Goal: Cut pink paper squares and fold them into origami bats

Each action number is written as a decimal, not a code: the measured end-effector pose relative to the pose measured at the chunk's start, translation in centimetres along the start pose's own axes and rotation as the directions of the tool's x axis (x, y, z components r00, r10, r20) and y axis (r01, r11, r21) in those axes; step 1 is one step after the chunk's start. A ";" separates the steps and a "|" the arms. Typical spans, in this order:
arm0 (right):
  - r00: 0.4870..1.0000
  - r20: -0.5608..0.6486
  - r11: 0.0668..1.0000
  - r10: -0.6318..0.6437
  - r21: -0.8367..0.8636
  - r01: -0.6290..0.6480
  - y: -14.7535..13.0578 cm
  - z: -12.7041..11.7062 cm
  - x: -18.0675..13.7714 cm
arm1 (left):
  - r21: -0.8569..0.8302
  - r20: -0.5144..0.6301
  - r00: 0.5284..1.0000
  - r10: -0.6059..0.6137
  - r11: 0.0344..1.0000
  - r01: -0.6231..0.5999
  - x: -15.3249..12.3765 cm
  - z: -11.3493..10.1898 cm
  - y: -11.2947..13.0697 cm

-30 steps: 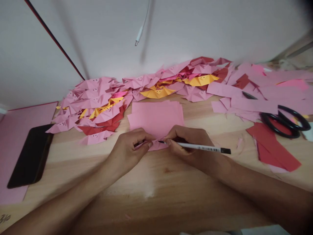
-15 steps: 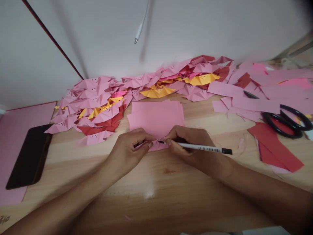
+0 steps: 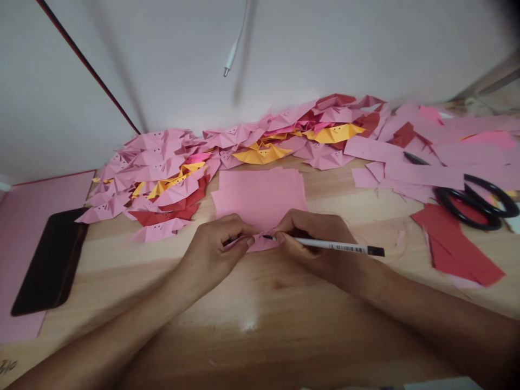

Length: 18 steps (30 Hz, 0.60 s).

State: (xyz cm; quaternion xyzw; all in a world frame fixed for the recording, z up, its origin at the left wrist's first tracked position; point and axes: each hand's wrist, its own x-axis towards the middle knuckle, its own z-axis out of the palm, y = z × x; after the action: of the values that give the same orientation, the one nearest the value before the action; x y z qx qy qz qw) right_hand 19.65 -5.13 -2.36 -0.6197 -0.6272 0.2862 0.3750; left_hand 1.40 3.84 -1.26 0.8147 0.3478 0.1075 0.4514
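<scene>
My left hand (image 3: pixel 221 244) pinches the left end of a small folded pink paper piece (image 3: pixel 264 245), thumb on top. In my right hand (image 3: pixel 309 233) is a white pen (image 3: pixel 337 245) with a black end and a barcode on its barrel. Its dark tip touches or nearly touches the middle of the folded paper. Fingers of both hands cover the ends of that piece. Just beyond it lies a stack of pink paper sheets (image 3: pixel 260 189).
Folded pink, red and yellow paper pieces (image 3: pixel 154 162), many with dotted faces, pile along the wall. Black-handled scissors (image 3: pixel 467 206) lie at right among pink paper strips (image 3: pixel 422 176) and red paper pieces (image 3: pixel 459 244). A dark phone (image 3: pixel 51 260) rests on pink card (image 3: pixel 20 216) at left.
Both hands keep their grip, and the pen tip stays at the middle of the folded paper. The whole view has shifted very slightly.
</scene>
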 end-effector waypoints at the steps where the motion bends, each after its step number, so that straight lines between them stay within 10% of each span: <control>1: 1.000 -0.006 1.000 0.001 -0.001 -0.001 0.0 0.0 0.0 | -0.002 0.001 1.000 -0.003 1.000 0.003 0.0 0.0 0.0; 11: 0.996 -0.023 0.992 0.082 0.097 -0.079 -0.2 -0.3 0.1 | -0.086 -0.027 0.999 0.047 0.995 -0.049 -0.1 0.2 -0.3; 18: 0.968 -0.196 0.987 -0.157 -0.047 0.151 0.5 -0.2 0.3 | -0.059 -0.161 0.963 0.217 0.972 -0.229 -1.3 1.0 -0.2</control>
State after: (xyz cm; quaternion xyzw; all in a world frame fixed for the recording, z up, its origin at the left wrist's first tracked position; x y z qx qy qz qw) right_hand 20.09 -4.84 -2.67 -0.6006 -0.6371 0.1827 0.4472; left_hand 0.84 2.38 -1.83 0.8201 0.2831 0.2333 0.4392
